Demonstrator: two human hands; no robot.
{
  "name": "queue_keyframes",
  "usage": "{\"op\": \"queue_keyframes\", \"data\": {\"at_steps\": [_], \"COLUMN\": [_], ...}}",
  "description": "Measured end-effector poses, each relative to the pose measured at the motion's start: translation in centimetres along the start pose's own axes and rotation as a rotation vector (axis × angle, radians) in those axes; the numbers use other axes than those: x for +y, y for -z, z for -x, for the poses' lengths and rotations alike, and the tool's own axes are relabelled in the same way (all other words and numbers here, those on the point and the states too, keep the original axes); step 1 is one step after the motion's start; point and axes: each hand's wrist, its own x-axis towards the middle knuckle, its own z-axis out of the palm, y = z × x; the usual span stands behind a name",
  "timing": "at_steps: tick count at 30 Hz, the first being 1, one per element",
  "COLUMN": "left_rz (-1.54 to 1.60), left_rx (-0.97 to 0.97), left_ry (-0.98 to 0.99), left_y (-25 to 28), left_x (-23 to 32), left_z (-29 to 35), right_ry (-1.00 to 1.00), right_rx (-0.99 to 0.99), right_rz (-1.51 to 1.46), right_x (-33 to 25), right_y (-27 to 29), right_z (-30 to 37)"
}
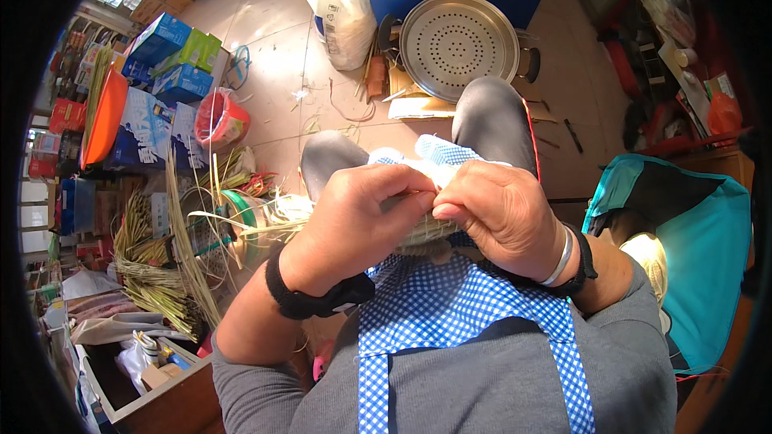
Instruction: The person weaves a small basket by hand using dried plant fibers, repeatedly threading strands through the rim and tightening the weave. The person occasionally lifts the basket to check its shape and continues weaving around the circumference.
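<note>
My left hand and my right hand meet over my lap, thumbs and fingertips pinched close together. Between and below them lies a pale woven straw piece, partly covered by the hands. The pinched fingers work on straw strands at its bright upper edge, though the exact strands are hidden by fingers and glare. Loose straw ends fan out to the left from beneath my left wrist. A blue-and-white checked apron covers my front and lap.
Bundles of straw lie at the left, near a red bucket and stacked boxes. Ahead on the floor sits a perforated metal steamer pan beside a white sack. A teal cloth item stands at the right, and an open drawer at lower left.
</note>
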Motion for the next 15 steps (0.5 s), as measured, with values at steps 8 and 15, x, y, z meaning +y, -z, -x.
{"op": "queue_keyframes", "data": {"at_steps": [8, 15], "left_rz": [-0.103, -0.534], "left_rx": [0.043, -0.165], "left_ry": [-0.178, -0.634], "left_y": [-0.7, -1.1], "left_x": [0.2, 3.8], "left_z": [0.2, 1.5], "right_ry": [0.022, -0.669], "right_rx": [-0.092, -0.183], "right_rz": [-0.010, -0.264], "right_x": [-0.9, -0.6], "right_y": [1.4, 5.5], "right_z": [0.3, -1.8]}}
